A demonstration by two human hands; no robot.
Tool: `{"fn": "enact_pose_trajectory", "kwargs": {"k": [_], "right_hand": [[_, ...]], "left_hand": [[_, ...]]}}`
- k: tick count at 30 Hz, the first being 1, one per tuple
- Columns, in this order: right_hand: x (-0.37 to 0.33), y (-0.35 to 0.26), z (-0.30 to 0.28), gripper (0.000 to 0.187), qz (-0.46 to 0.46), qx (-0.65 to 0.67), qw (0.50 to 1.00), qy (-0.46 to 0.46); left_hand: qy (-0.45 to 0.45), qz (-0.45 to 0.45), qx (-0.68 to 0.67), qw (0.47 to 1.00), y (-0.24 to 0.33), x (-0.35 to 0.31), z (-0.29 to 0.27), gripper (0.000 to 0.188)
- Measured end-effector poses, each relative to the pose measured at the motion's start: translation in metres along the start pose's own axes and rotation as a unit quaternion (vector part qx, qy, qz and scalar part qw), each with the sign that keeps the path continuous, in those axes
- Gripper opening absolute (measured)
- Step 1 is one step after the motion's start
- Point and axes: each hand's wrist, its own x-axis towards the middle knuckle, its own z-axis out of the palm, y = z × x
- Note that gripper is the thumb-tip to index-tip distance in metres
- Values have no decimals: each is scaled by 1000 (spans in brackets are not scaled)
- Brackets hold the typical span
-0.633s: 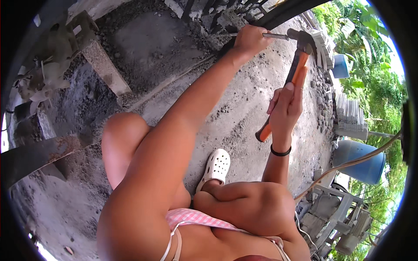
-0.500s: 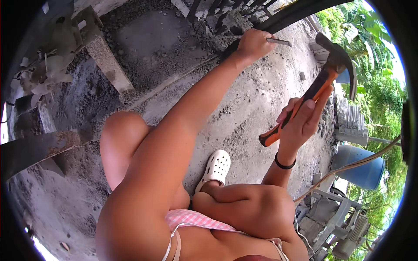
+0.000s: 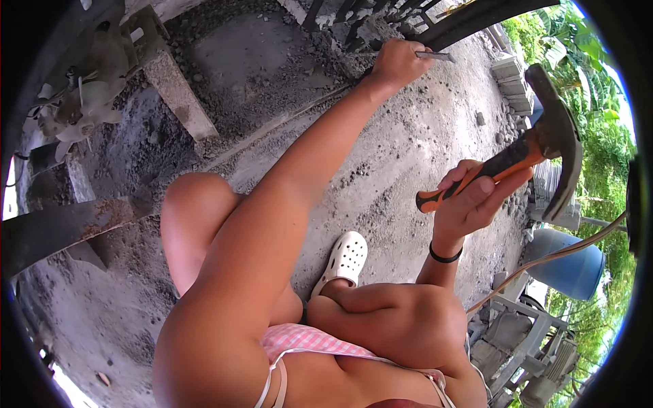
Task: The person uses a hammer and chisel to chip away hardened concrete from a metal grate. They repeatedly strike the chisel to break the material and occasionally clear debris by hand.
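Observation:
My left hand reaches far forward, its fingers wrapped round a narrow steel chisel. One end of the chisel sticks out to the right of the fist; its other end is hidden. The fist is close to a concrete-crusted dark metal grating. Nearer me on the right, my right hand grips a claw hammer by its orange and black handle. The hammer's head is up and to the right of the hand, apart from the chisel. A black band circles the right wrist.
Rough grey ground with crumbs of rubble lies below. On the left are a concrete-caked beam and a rusty metal bar. To the right stand a blue barrel, stacked grey blocks and a motor on a frame.
The hammer has tipped over to the right, its head lower and its handle closer to level. My left hand keeps its hold on the chisel, near the same spot.

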Motion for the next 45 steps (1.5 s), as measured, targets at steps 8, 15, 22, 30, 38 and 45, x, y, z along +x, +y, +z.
{"fn": "enact_pose_trajectory", "kwargs": {"k": [8,15,22,30,38,45], "right_hand": [[-9,-6,-2,53,33,-14,999,-39],[-6,28,5,52,104,-84,986,-97],[-18,-3,-15,55,58,6,998,26],[-27,-1,-7,54,94,29,995,16],[-29,1,-1,55,98,54,994,-4],[-19,-4,-3,64,-54,108,990,70]], "left_hand": [[-75,-30,28,996,2,-9,11,25],[-64,-25,22,997,-1,-9,10,25],[12,14,-64,998,25,-26,2,17],[86,51,-99,990,38,-11,10,15],[-14,12,-100,995,0,-23,9,17],[-30,22,-111,993,4,-23,10,14]]}}
